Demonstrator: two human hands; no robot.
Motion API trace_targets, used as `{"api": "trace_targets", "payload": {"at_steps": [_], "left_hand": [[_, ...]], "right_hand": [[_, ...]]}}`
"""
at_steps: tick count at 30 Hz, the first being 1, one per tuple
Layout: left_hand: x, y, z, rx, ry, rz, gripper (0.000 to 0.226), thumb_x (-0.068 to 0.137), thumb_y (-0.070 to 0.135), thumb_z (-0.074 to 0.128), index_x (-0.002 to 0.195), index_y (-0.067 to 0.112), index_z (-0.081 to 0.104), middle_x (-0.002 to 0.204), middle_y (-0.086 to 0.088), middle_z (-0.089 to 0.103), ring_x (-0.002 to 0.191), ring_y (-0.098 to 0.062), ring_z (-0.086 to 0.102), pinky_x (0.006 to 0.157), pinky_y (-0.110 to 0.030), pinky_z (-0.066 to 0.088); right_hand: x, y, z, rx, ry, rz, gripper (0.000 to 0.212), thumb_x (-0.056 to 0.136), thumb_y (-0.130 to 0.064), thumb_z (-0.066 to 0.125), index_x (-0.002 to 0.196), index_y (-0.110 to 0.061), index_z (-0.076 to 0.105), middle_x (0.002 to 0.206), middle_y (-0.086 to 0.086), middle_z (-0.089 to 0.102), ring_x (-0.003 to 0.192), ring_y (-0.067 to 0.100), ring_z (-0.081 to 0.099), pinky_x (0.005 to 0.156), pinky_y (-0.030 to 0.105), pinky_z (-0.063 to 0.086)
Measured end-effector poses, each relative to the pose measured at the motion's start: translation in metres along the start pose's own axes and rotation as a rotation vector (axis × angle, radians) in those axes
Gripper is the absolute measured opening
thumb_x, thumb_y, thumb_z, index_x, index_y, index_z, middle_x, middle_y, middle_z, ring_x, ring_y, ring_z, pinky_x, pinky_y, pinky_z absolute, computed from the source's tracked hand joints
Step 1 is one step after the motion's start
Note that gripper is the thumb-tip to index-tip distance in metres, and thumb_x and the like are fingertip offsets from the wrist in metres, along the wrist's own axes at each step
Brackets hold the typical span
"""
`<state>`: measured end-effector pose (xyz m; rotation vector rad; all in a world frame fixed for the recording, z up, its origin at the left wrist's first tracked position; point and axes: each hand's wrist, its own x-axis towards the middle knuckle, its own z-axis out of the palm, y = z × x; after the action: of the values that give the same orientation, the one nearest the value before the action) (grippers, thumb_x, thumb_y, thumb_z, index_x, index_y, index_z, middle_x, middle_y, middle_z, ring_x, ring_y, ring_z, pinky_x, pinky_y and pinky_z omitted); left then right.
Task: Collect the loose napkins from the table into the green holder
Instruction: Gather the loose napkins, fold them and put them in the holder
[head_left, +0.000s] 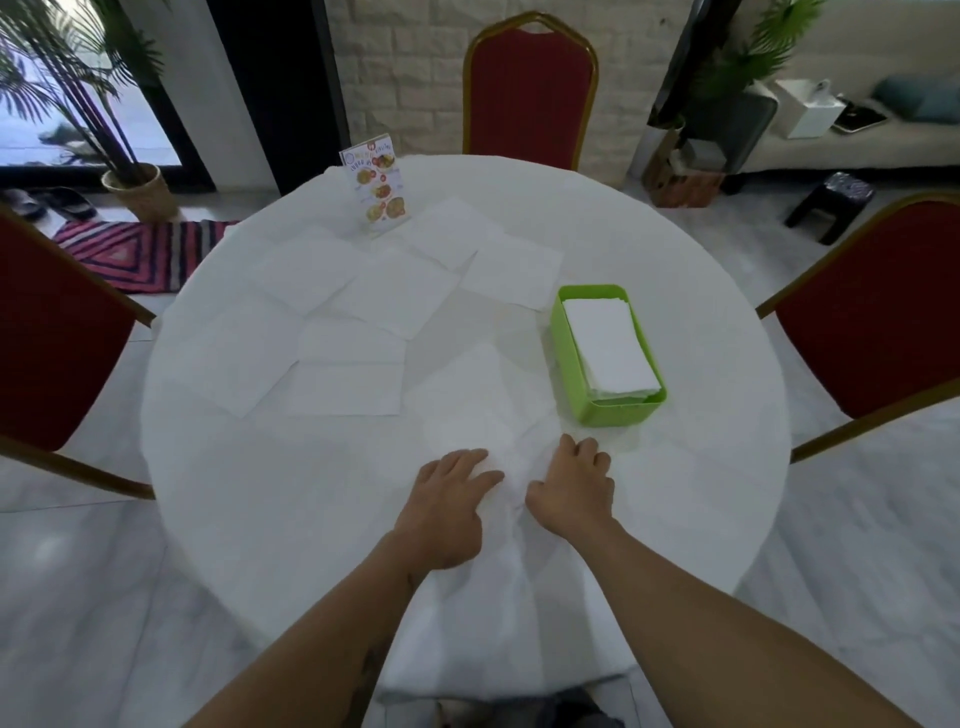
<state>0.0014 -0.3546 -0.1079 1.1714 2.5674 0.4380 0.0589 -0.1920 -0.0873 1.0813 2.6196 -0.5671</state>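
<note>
Several loose napkins (384, 291) lie unfolded across the far and left half of the round white counter (691, 493), well apart from the green holder (597, 410) at right, which already carries a folded stack. One more napkin (470, 400) lies nearest the person, creased, just left of the holder. Left hand (447, 499) rests flat on its near edge, fingers extended, gripping nothing. Right hand (574, 483) sits beside it, fingers loosely bent on the cloth; no pinch is evident. A menu stand (376, 187) stands at the far side. Assessment: the nearest sheet is being gathered or folded. Next move calls for folding it to the holder's width, then placing it on the stack.
</note>
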Motion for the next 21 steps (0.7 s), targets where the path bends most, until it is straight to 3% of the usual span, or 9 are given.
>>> {"api": "trace_targets", "payload": {"at_steps": [3,6,12,15,18,21], "left_hand": [[0.01,-0.002,-0.005,0.086,-0.118,-0.101,0.069,0.082,0.022,0.044,0.148,0.03,0.025,0.16,-0.003,0.009,0.147,-0.024,0.005,0.119,-0.044,0.008],[0.013,-0.005,-0.011,0.069,-0.128,-0.216,0.071,0.082,0.022,0.045,0.149,0.029,0.021,0.16,-0.005,0.004,0.146,-0.025,0.001,0.119,-0.045,0.007],[0.007,-0.01,-0.017,0.051,-0.142,-0.296,0.072,0.082,0.02,0.045,0.149,0.03,0.02,0.16,-0.003,0.005,0.146,-0.025,0.002,0.118,-0.043,0.008],[0.003,-0.005,-0.017,0.034,-0.147,-0.285,0.071,0.081,0.019,0.044,0.148,0.028,0.022,0.159,-0.003,0.009,0.144,-0.025,0.006,0.117,-0.043,0.011],[-0.002,0.006,-0.012,0.04,-0.138,-0.257,0.069,0.081,0.021,0.044,0.147,0.027,0.025,0.157,-0.002,0.012,0.141,-0.026,0.013,0.115,-0.042,0.017],[-0.006,0.014,-0.007,0.06,-0.134,-0.244,0.068,0.082,0.023,0.046,0.147,0.027,0.026,0.156,-0.002,0.014,0.139,-0.027,0.016,0.114,-0.042,0.02]], "right_hand": [[0.003,-0.001,0.003,0.22,-0.014,0.044,0.054,0.078,-0.02,0.059,0.129,-0.012,0.041,0.129,0.01,0.047,0.119,0.033,0.046,0.094,0.042,0.042],[0.006,-0.004,0.001,0.31,-0.029,0.072,0.049,0.077,-0.017,0.059,0.123,-0.013,0.044,0.117,0.01,0.061,0.111,0.035,0.057,0.092,0.04,0.044],[0.001,-0.004,-0.003,0.542,-0.048,0.12,0.046,0.076,-0.016,0.056,0.122,-0.016,0.058,0.119,0.001,0.064,0.11,0.025,0.06,0.097,0.046,0.049],[0.001,-0.003,-0.005,0.574,-0.049,0.145,0.039,0.074,-0.014,0.056,0.112,-0.013,0.062,0.103,-0.002,0.062,0.103,0.026,0.061,0.093,0.045,0.052],[0.001,-0.007,-0.005,0.562,-0.047,0.134,0.018,0.071,-0.012,0.055,0.088,-0.014,0.061,0.097,0.001,0.062,0.097,0.028,0.062,0.081,0.04,0.055],[0.001,-0.01,-0.002,0.546,-0.045,0.12,0.026,0.068,-0.013,0.053,0.09,-0.013,0.066,0.106,0.003,0.06,0.097,0.027,0.061,0.081,0.04,0.057]]}}
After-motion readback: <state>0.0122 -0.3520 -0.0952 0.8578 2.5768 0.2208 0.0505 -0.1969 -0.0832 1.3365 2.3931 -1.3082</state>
